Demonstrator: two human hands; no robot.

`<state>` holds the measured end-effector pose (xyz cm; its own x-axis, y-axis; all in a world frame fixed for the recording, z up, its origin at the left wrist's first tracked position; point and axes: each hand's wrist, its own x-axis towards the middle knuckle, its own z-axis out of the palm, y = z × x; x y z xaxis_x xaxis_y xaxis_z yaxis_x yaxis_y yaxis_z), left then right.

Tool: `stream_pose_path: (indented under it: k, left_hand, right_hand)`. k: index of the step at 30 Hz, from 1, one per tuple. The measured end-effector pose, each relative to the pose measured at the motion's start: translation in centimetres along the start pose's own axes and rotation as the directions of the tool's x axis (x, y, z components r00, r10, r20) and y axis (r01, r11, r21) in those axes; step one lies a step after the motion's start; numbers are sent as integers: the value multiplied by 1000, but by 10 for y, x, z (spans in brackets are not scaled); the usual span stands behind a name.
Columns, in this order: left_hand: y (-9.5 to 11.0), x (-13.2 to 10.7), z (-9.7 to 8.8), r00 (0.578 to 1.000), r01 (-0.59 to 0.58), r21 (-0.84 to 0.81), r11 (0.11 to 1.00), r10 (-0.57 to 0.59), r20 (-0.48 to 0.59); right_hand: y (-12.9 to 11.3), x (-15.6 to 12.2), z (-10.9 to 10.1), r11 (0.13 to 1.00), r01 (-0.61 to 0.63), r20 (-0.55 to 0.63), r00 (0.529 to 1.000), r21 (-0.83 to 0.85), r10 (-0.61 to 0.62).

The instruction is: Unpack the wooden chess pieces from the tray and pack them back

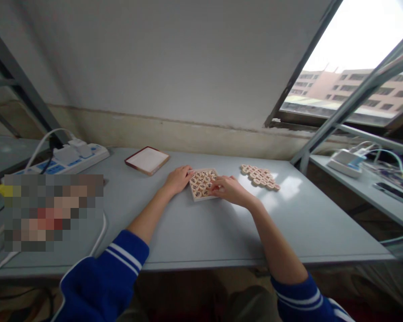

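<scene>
Table [201, 232]: the largest thing here, a smooth pale grey top with a dull sheen, set against a plain wall under a slanted window.
Power strip [74, 158]: long white plastic bar with blue markings at the far left, plugs and white cables in it.
Lid [147, 160]: flat square with a white face and a red-brown rim, lying well left of the tray.
Tray [201, 198]: small square, pale and shallow, in the middle of the table between both hands.
Loose pieces [260, 176]: a flat cluster of round wooden discs to the right of the tray, apart from it.
Tray pieces [201, 181]: the same light wood discs with dark characters on top, packed in close rows.
Left hand [178, 179]: loosely spread with the fingers against the tray's left edge, gripping nothing.
Right hand [230, 190]: fingers bent down onto the discs at the tray's right side; whether one is pinched cannot be told.
Step in hand: it looks like discs being set or shifted in the tray while it is steadied.
Handling: discs this small, smooth and tightly packed call for a fingertip pinch and a still tray.
</scene>
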<state>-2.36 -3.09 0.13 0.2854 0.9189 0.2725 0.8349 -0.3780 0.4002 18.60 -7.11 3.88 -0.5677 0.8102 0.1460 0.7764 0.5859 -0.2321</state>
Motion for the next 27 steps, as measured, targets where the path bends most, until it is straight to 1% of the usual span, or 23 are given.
stream_pose_path:
  k: [3, 6, 13, 16, 18, 20, 21, 22, 23, 25, 26, 27]
  left_hand:
    - [0, -2, 2, 1000, -4, 14, 1000, 4, -30]
    - [1, -4, 5, 999, -1, 40, 999, 4, -55]
    - [1, -2, 4, 999, 9, 53, 999, -7, -41]
    - [0, -1, 1, 1000, 9, 27, 1000, -9, -9]
    - [-1, 0, 0, 1000, -1, 11, 1000, 1, 17]
    - [-1, 0, 1, 1000, -1, 18, 1000, 1, 12]
    - [-1, 0, 2, 1000, 4, 29, 1000, -4, 0]
    - [-1, 0, 3, 1000, 11, 42, 999, -10, -15]
    - [0, 0, 5, 1000, 17, 54, 998, -16, -27]
    - [1, 0, 6, 999, 24, 69, 997, -21, -40]
    - [2, 0, 7, 999, 27, 72, 997, -24, -40]
    - [3, -1, 7, 999, 32, 74, 997, -28, -42]
  right_hand:
    - [1, 0, 0, 1000, -5, -3, 1000, -3, 5]
    - [3, 2, 2, 1000, -12, 18, 1000, 6, 12]
    - [-1, 4, 7, 998, -8, 16, 1000, 67, 7]
    - [-2, 4, 5, 995, -26, 26, 999, 98, 24]
    - [1, 4, 2, 994, -59, -1, 998, 96, 60]
    - [11, 4, -2, 990, -122, -91, 988, 67, 128]
    - [19, 3, -4, 984, -177, -168, 969, 33, 180]
    - [28, 2, -5, 966, -256, -260, 934, -15, 244]
    - [38, 0, -5, 931, -358, -355, 881, -68, 312]
    - [57, -4, -2, 808, -568, -498, 753, -160, 430]
    - [65, -7, 2, 737, -646, -526, 704, -197, 476]
    - [72, -9, 7, 678, -696, -522, 680, -236, 516]
